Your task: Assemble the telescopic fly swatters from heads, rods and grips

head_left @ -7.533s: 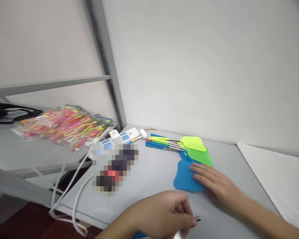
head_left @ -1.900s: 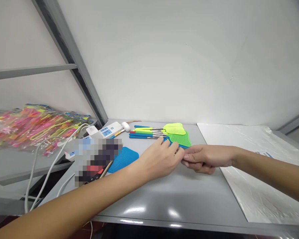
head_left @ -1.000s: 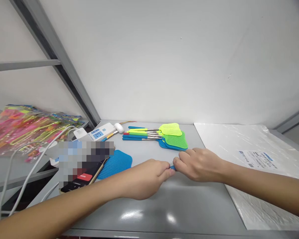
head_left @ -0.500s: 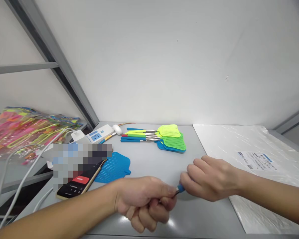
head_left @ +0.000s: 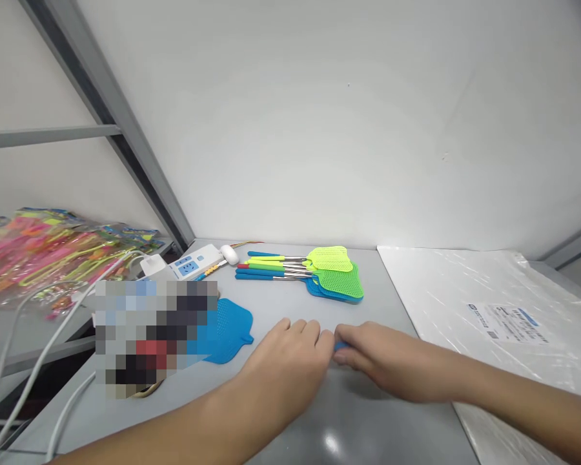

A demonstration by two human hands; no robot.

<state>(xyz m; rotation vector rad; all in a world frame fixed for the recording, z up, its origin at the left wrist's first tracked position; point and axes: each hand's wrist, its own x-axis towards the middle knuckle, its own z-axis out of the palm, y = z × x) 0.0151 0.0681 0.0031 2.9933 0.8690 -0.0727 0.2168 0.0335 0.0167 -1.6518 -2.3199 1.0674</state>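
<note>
Close together above the tabletop, both my hands are closed around one thing. My right hand (head_left: 387, 361) grips a blue handle (head_left: 340, 347), of which only a short bit shows at its fingertips. Right beside it, my left hand (head_left: 295, 361) is a fist with knuckles up, against the handle's other end; its fingertips and whatever lies inside the fist are hidden. To the left lies a blue perforated fly swatter head (head_left: 235, 332), partly covered by a blurred patch. Farther back, several fly swatters (head_left: 339, 281) with metal shafts and blue, yellow, green and red grips lie stacked.
A white power strip (head_left: 196, 263) with a white plug stands at the back left. White cables (head_left: 39, 361) run along the left. Packaged colourful items (head_left: 68, 258) fill a side shelf. A labelled white plastic package (head_left: 445, 290) covers the right side. The wall (head_left: 319, 129) rises behind.
My left hand has turned from a thumb-up pinch on a metal shaft to a knuckles-up fist. My right hand has rolled and shifted slightly left. Less of the held handle shows.
</note>
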